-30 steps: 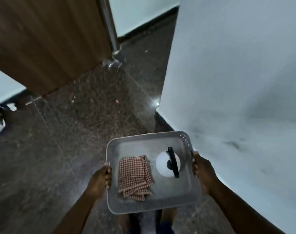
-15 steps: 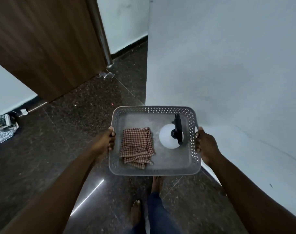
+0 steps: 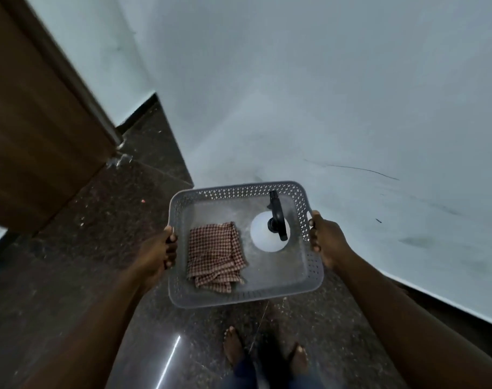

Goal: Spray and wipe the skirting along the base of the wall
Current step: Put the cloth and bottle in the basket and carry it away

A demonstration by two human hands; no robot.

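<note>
Head cam: you've got both hands curled round the basket (image 3: 239, 303) rims, left hand (image 3: 157, 254) one side, right hand (image 3: 327, 244) the other, with the cloth (image 3: 215, 256) and spray bottle (image 3: 267, 237) riding inside. The skirting (image 3: 457, 315) is the dark strip low on your right, running along the foot of the wall (image 3: 351, 108), so your right hand's nearer. Your right arm and the basket hide most of it.

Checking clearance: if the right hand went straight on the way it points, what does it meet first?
The right hand grips the basket side; straight on, it would probably meet the white wall first. Nothing else shows in that line, though depth is unclear.
</note>
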